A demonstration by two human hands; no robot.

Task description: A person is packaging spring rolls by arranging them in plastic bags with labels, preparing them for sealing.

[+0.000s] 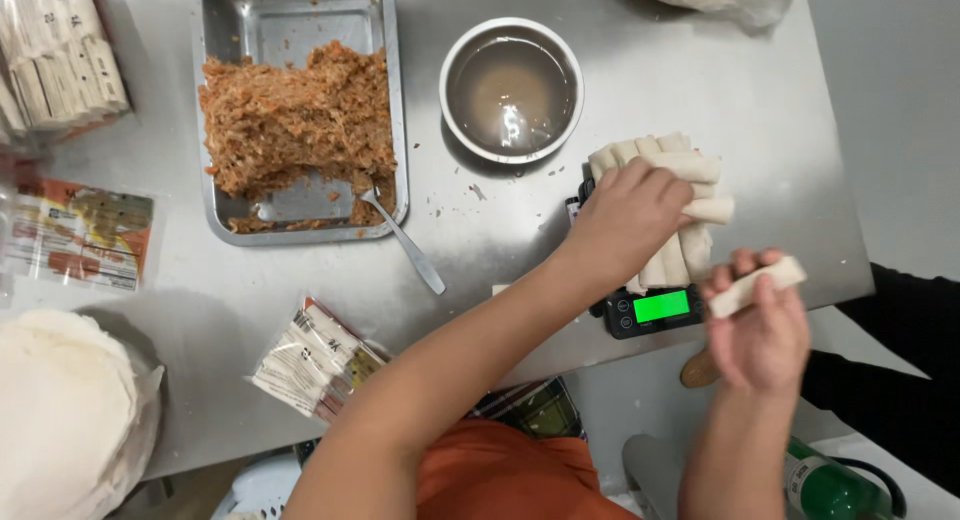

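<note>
My left hand [628,218] reaches across and rests on a pile of pale rolled wrappers [678,162] stacked on a small black scale [650,310] with a lit green display. Its fingers press on the rolls' near side. My right hand [760,330] is held off the table's right edge, closed around one pale roll [760,285] that sticks out toward the upper right.
A metal tray [296,20] holds orange-brown minced filling [295,120] and a spoon [405,242]. A steel bowl [511,88] of cloudy liquid stands behind the scale. Plastic packets [310,358] and a stack of round wrappers [62,410] lie left. A green bottle [830,485] is lower right.
</note>
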